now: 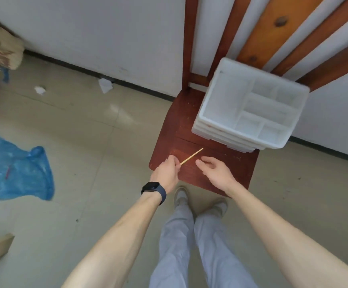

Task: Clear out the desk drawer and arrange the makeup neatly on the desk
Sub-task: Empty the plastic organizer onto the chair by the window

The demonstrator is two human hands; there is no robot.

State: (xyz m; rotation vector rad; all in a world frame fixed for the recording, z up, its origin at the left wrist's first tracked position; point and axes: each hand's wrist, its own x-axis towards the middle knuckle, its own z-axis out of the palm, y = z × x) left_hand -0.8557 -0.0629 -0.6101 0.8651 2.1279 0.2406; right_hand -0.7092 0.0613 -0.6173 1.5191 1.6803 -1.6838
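your left hand (165, 173) pinches the stick (191, 156); grip it firmly. your right hand (216, 173), just beside the pinch, is loose and empty.

Dark watch (150, 187) with navy strap, pale grey trousers (176, 246), light shoes (180, 197).

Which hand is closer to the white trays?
Right. The right hand is open over the chair seat, just in front of the trays. The left hand is farther off to the left, pinching a thin stick.
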